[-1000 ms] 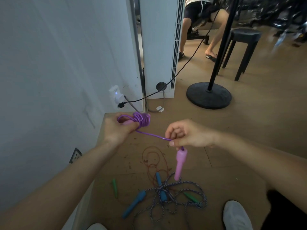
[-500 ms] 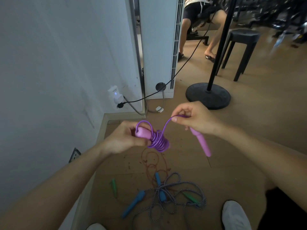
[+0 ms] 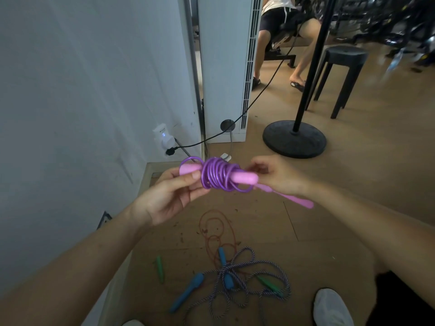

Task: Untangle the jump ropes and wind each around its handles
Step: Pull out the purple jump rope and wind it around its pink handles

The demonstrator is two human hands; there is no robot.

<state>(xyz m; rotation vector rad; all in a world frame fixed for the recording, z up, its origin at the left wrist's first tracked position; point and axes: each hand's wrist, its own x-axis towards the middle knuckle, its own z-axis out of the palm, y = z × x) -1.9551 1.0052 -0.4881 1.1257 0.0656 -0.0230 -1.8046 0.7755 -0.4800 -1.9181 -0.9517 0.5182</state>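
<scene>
Pinching coiled pink handle (image 3: 242,178): left hand (image 3: 169,196); right hand (image 3: 280,176) clamped on second handle (image 3: 294,198).

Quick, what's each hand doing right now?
Left hand: closed on the pink handle wound with purple rope.
Right hand: closed on the second pink handle.

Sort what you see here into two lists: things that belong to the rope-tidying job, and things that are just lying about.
Job:
purple rope coiled on a pink handle, gripped by the left hand
second pink handle, at the right hand
tangled ropes on the floor

Lying about:
black stool
stand base
wall plug
</scene>
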